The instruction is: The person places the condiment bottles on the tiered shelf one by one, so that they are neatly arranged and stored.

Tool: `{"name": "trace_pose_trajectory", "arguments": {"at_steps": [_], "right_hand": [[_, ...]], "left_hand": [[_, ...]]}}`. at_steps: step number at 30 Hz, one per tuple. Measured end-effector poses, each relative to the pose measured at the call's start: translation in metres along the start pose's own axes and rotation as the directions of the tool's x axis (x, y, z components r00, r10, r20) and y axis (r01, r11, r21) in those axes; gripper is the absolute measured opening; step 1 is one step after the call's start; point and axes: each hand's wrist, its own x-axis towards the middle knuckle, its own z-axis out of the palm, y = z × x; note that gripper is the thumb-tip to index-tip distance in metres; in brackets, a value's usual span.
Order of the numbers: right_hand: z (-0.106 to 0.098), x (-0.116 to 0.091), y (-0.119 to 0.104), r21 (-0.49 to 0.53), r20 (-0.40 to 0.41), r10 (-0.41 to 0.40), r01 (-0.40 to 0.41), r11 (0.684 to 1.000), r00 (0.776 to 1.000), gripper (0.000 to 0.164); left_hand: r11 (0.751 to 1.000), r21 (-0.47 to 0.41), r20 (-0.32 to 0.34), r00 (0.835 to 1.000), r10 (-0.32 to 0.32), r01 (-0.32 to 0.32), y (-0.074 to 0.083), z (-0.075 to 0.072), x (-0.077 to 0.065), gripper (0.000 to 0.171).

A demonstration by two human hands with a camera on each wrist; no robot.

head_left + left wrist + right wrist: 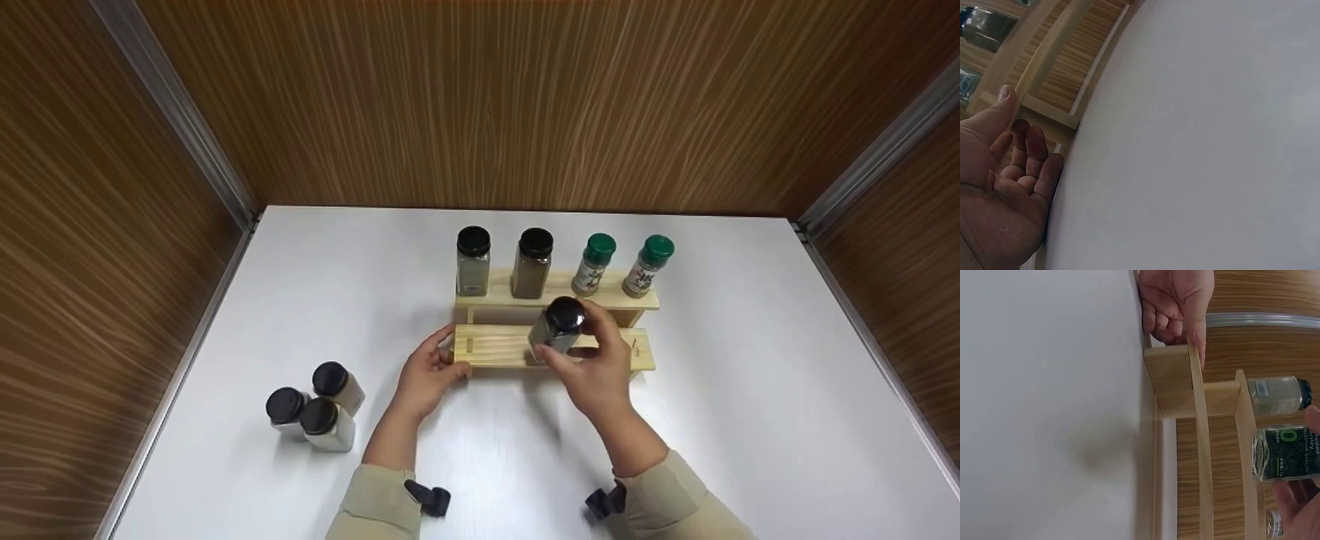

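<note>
A two-tier wooden spice rack (491, 346) stands on the white table. My left hand (424, 381) grips the left end of its lower shelf, thumb at the front edge and fingers curled by the end piece, as the left wrist view also shows. In my right hand (606, 375) is a glass spice jar (552, 336) with a black lid, pinched between thumb and fingers over the lower shelf. Its dark green label (1292, 453) faces the right wrist camera, and the jar's base is apart from the shelf there.
Along the upper shelf stand two black-lidded jars (473, 270) (531, 271) and two green-capped shakers (592, 270) (645, 271). Three more black-lidded jars (330, 431) are grouped on the table at left. Wood-grain panels (480, 105) enclose the table's back and sides.
</note>
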Motion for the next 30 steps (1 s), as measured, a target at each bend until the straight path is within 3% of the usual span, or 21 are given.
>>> {"name": "trace_pose_trajectory", "arguments": {"at_steps": [10, 17, 30], "right_hand": [[0.038, 0.001, -0.003, 0.025, 0.040, -0.006, 0.005, 1.000, 0.999, 0.072], [0.052, 0.000, 0.000, -0.018, 0.055, -0.022, 0.023, 1.000, 0.998, 0.073], [0.079, -0.001, -0.002, -0.098, 0.045, -0.002, 0.007, 0.995, 0.999, 0.069]], "left_hand": [[1.000, 0.009, 0.017, 1.000, 0.027, -0.027, -0.002, -0.002, 0.000, 0.074], [0.998, 0.055, 0.004, 1.000, 0.004, -0.004, 0.001, -0.003, -0.001, 0.078], [0.992, 0.116, -0.010, 0.998, 0.061, -0.059, -0.001, -0.003, -0.002, 0.073]]}}
